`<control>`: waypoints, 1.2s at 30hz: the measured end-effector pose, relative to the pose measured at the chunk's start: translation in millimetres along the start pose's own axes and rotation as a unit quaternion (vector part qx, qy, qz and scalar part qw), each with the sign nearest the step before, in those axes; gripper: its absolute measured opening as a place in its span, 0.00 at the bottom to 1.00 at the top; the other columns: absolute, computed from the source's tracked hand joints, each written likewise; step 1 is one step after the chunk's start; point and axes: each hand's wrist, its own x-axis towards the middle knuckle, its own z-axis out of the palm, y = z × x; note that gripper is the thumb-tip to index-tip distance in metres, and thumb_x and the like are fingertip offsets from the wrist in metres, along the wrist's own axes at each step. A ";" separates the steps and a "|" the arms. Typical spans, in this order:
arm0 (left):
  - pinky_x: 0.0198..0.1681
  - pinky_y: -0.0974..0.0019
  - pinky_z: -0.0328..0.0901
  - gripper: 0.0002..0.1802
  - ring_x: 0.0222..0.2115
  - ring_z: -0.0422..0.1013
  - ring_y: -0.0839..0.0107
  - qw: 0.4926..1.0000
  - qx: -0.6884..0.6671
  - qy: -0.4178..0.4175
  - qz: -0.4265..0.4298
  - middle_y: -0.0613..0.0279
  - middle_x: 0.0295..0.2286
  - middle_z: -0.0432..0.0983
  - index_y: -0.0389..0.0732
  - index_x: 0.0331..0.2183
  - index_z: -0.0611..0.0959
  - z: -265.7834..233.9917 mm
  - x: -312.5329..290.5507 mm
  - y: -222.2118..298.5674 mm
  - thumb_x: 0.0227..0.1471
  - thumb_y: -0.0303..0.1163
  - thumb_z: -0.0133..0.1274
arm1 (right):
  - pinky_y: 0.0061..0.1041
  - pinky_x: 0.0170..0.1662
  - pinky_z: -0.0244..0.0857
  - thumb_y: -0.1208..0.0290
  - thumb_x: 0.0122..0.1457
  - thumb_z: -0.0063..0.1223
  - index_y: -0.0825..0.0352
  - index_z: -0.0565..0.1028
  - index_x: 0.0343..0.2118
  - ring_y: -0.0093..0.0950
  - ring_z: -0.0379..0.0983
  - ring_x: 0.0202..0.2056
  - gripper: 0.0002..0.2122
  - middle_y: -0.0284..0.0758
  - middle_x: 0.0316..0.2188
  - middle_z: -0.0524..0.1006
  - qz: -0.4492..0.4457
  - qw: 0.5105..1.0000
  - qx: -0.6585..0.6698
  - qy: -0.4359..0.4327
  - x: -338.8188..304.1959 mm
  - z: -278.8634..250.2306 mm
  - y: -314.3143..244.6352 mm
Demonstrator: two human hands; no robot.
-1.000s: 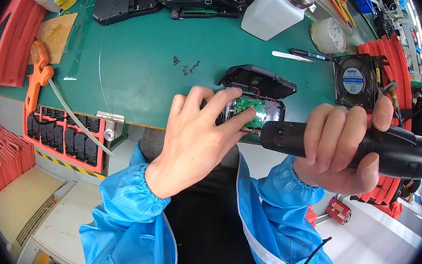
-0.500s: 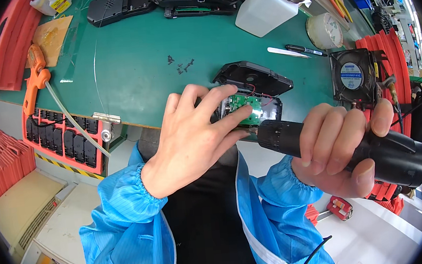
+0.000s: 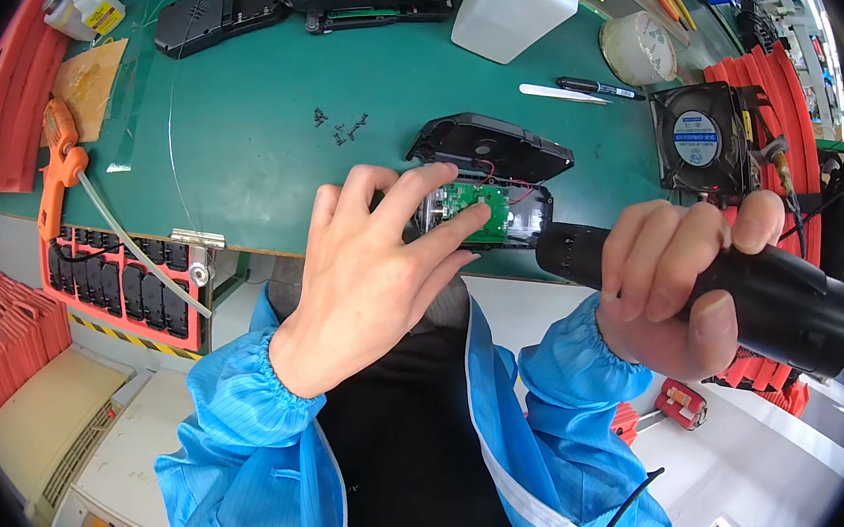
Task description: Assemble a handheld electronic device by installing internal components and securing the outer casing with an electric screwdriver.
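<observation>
An opened black device housing (image 3: 544,215) lies at the table's near edge, with a green circuit board (image 3: 464,198) inside. Its black cover half (image 3: 492,147) leans up behind it, joined by thin red wires. My left hand (image 3: 367,263) grips the housing, index fingertip on the board and thumb along the near side. In my right hand (image 3: 669,277) is a black electric screwdriver (image 3: 777,308), held nearly level. Its nose points left, close to the housing's right end; the bit's tip cannot be made out. Several small black screws (image 3: 340,127) lie beyond the left hand.
Farther back are black housings (image 3: 220,18) and a white bottle (image 3: 511,15) with a metal top. Tweezers (image 3: 563,94), a marker (image 3: 599,88) and a small fan (image 3: 700,139) sit to the right. An orange glue gun (image 3: 60,165) is at left, above a red tray (image 3: 123,290) of black parts.
The screwdriver has drawn back to the right, away from the left thumb and the housing's near side. My left hand keeps its hold on the housing. The whole view has shifted slightly.
</observation>
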 end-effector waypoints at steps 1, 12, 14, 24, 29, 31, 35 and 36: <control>0.47 0.59 0.62 0.22 0.46 0.68 0.59 1.000 0.000 0.000 0.001 0.64 0.52 0.75 0.51 0.45 0.90 0.1 -0.1 0.0 0.43 0.33 0.69 | 0.25 0.25 0.66 0.69 0.61 0.57 0.62 0.62 0.49 0.23 0.68 0.18 0.18 0.31 0.20 0.71 -0.014 1.000 -0.015 -0.015 1.2 0.3 2.3; 0.46 0.58 0.63 0.24 0.45 0.69 0.60 1.000 0.022 0.002 0.001 0.64 0.52 0.75 0.52 0.45 0.90 -0.2 0.7 2.8 0.41 0.31 0.69 | 0.26 0.24 0.65 0.72 0.62 0.58 0.61 0.60 0.47 0.24 0.68 0.17 0.17 0.31 0.20 0.71 -0.009 0.998 -0.054 -0.017 -1.7 21.0 3.3; 0.45 0.58 0.63 0.25 0.45 0.69 0.61 1.000 0.028 0.005 0.002 0.65 0.51 0.75 0.52 0.46 0.89 -0.1 1.1 2.5 0.41 0.31 0.69 | 0.26 0.24 0.65 0.73 0.62 0.58 0.61 0.60 0.46 0.24 0.68 0.16 0.16 0.32 0.20 0.71 -0.008 0.997 -0.075 0.018 -2.5 27.3 4.6; 0.43 0.59 0.63 0.24 0.44 0.69 0.61 1.000 0.031 0.004 0.003 0.65 0.51 0.75 0.52 0.45 0.89 -1.5 0.2 3.7 0.41 0.32 0.69 | 0.27 0.23 0.66 0.73 0.62 0.59 0.61 0.60 0.46 0.25 0.67 0.17 0.17 0.31 0.19 0.70 -0.003 0.998 -0.069 -0.001 -0.6 23.0 5.8; 0.43 0.59 0.63 0.23 0.43 0.69 0.61 1.000 0.030 0.002 0.006 0.64 0.51 0.75 0.52 0.45 0.89 -1.0 -2.0 4.1 0.41 0.31 0.69 | 0.24 0.21 0.64 0.70 0.61 0.58 0.61 0.61 0.48 0.22 0.66 0.16 0.18 0.29 0.18 0.70 -0.013 0.997 -0.005 -0.076 8.7 -1.1 -0.1; 0.43 0.59 0.63 0.23 0.43 0.69 0.60 1.000 0.029 0.000 0.006 0.64 0.51 0.75 0.52 0.45 0.89 -1.1 0.2 4.1 0.42 0.31 0.69 | 0.22 0.22 0.59 0.68 0.64 0.52 0.65 0.66 0.50 0.19 0.62 0.16 0.14 0.27 0.18 0.67 -0.036 0.998 -0.008 -0.045 18.2 -9.2 -13.7; 0.44 0.59 0.63 0.23 0.43 0.69 0.60 0.999 0.042 0.019 0.021 0.64 0.51 0.75 0.52 0.45 0.89 -3.4 -0.9 5.1 0.42 0.31 0.69 | 0.27 0.25 0.61 0.70 0.64 0.51 0.68 0.71 0.46 0.21 0.61 0.17 0.11 0.28 0.19 0.65 -0.121 0.982 -0.079 0.120 54.2 -27.4 -21.1; 0.44 0.59 0.63 0.23 0.43 0.69 0.60 0.998 0.042 0.020 0.029 0.64 0.51 0.75 0.52 0.45 0.89 -2.2 2.4 4.6 0.42 0.31 0.69 | 0.30 0.25 0.66 0.74 0.62 0.55 0.70 0.70 0.49 0.24 0.64 0.16 0.14 0.31 0.18 0.68 -0.150 0.970 -0.115 0.153 69.1 -38.6 -13.3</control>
